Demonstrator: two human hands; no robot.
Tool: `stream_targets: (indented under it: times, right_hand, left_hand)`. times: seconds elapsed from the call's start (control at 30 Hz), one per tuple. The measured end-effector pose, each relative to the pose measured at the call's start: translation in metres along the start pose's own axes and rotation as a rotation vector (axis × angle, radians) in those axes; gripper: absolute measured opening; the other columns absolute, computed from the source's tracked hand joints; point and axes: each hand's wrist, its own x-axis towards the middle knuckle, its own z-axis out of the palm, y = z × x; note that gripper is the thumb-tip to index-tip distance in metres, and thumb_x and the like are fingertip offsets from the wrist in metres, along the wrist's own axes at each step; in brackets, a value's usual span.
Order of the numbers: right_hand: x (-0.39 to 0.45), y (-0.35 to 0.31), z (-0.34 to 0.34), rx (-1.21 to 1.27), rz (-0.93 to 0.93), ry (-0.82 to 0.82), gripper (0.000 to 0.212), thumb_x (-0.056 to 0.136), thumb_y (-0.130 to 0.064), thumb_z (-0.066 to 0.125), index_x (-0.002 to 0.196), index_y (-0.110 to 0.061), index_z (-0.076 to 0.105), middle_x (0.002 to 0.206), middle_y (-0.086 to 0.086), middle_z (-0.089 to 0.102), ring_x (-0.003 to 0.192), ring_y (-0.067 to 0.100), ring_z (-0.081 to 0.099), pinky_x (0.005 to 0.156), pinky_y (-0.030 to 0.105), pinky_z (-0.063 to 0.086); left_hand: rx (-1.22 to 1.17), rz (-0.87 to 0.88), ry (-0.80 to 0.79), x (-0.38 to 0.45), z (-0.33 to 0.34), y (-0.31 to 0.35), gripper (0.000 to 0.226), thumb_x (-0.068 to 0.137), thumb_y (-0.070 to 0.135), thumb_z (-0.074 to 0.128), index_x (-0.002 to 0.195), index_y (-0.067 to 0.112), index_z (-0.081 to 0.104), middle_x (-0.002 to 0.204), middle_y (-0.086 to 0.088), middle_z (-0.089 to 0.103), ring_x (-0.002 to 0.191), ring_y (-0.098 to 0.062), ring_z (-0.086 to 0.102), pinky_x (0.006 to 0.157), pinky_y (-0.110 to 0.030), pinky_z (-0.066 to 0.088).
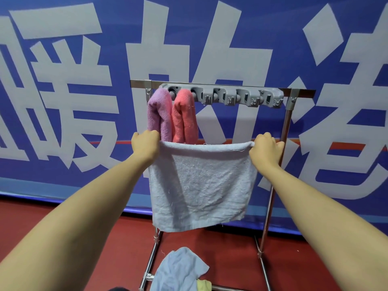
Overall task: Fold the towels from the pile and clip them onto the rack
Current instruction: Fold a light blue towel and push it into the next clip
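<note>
Landmark: the rack [286, 131], a steel frame standing on the red floor [63, 223].

Writing: the blue banner [63, 49] behind the rack carries large white Chinese characters, all cut off by the frame edges or hidden by the rack; "的" stands directly behind the rack, and the rest cannot be read with certainty. A red stripe crosses the banner behind the rack at hand level.

Rack: a grey clip strip [231, 95] runs along the top bar. At its left end hang a folded purple towel [159, 114] and, just beside it on the right, a folded pink towel [184, 118].

Hands: the left hand [144, 143] and right hand [265, 148] each grip one top corner of the grey towel [201, 185], fingers curled round its edge. The towel hangs spread in front of the rack, below the clip strip, its top edge overlapping the bottoms of the two clipped towels.

Floor: the pile [178, 269] lies at the foot of the rack, a light blue towel on top with a yellow one [204, 285] showing beneath.
</note>
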Motion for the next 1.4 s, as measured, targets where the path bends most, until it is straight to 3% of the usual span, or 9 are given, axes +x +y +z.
stream_targets:
  times: [0.17,0.63,0.73,0.8,0.9,1.0,1.17,1.3,1.4]
  right_hand:
    - [-0.002,-0.002,0.004,0.098,0.0,0.005,0.016,0.088,-0.01,0.06,0.103,-0.005,0.061,0.104,0.013,0.06,0.095,0.029,0.057,0.081,0.039,0.044]
    - [-0.009,0.003,0.011,0.093,-0.005,-0.044,0.018,0.089,-0.004,0.055,0.103,-0.002,0.066,0.105,0.016,0.06,0.094,0.031,0.059,0.081,0.041,0.052]
    - [-0.01,0.006,0.014,0.078,-0.005,-0.07,0.018,0.09,-0.001,0.052,0.1,-0.004,0.066,0.099,0.014,0.063,0.09,0.03,0.06,0.08,0.04,0.05]
    - [-0.011,0.007,0.016,0.081,-0.002,-0.074,0.021,0.09,0.002,0.048,0.098,-0.008,0.065,0.093,0.012,0.066,0.087,0.031,0.06,0.079,0.038,0.046]
    - [-0.015,0.011,0.022,0.135,0.015,-0.032,0.023,0.092,0.001,0.045,0.105,-0.011,0.06,0.094,0.012,0.067,0.089,0.032,0.059,0.085,0.039,0.04]
    - [-0.021,0.016,0.027,0.232,0.063,0.025,0.026,0.096,-0.005,0.039,0.11,-0.015,0.058,0.096,0.014,0.061,0.094,0.032,0.049,0.082,0.036,0.035]
    - [-0.029,0.005,0.03,0.534,0.011,-0.039,0.037,0.094,-0.001,0.034,0.101,-0.019,0.065,0.106,0.002,0.061,0.102,0.028,0.048,0.077,0.029,0.023]
    - [-0.037,-0.011,0.019,0.825,-0.121,-0.121,0.029,0.088,0.001,0.046,0.098,-0.011,0.071,0.101,0.004,0.069,0.095,0.02,0.059,0.084,0.022,0.044]
    - [-0.042,-0.026,0.008,0.913,-0.199,-0.175,0.024,0.085,0.003,0.052,0.091,-0.009,0.071,0.09,0.004,0.069,0.081,0.012,0.06,0.067,0.007,0.043]
  left_hand:
    - [-0.011,-0.008,-0.012,-0.003,0.005,-0.005,0.034,0.074,-0.012,0.044,0.058,0.013,0.028,0.087,-0.014,0.063,0.073,-0.032,0.046,0.072,-0.032,0.029]
    - [0.018,0.0,-0.031,-0.005,0.007,-0.009,0.034,0.075,-0.01,0.045,0.057,0.012,0.027,0.086,-0.016,0.065,0.076,-0.035,0.054,0.069,-0.032,0.029]
    - [0.058,0.006,-0.03,-0.008,0.009,-0.006,0.021,0.078,-0.009,0.047,0.064,0.006,0.043,0.092,-0.016,0.065,0.089,-0.035,0.056,0.073,-0.034,0.033]
    - [0.107,0.018,0.002,-0.008,0.01,-0.006,0.014,0.081,-0.005,0.049,0.085,0.002,0.061,0.101,-0.014,0.059,0.098,-0.033,0.05,0.078,-0.035,0.035]
    - [0.14,0.049,0.049,-0.009,0.017,-0.008,0.021,0.081,-0.001,0.049,0.09,0.009,0.066,0.092,-0.009,0.061,0.09,-0.029,0.049,0.079,-0.034,0.033]
    - [0.003,0.033,0.056,-0.012,0.022,-0.006,0.028,0.077,-0.002,0.045,0.087,0.013,0.067,0.078,-0.01,0.066,0.072,-0.03,0.051,0.075,-0.033,0.028]
    - [-0.407,0.043,0.107,-0.017,0.023,0.016,0.022,0.081,0.011,0.044,0.084,0.009,0.066,0.082,-0.017,0.07,0.075,-0.04,0.058,0.064,-0.033,0.037]
    - [-0.663,0.089,0.062,-0.025,0.017,0.043,0.026,0.08,0.027,0.048,0.076,0.008,0.064,0.073,-0.009,0.068,0.072,-0.031,0.061,0.068,-0.037,0.05]
    - [-0.751,0.156,0.068,-0.028,0.019,0.059,0.015,0.087,0.009,0.053,0.087,0.006,0.068,0.086,-0.01,0.071,0.082,-0.03,0.063,0.075,-0.039,0.05]
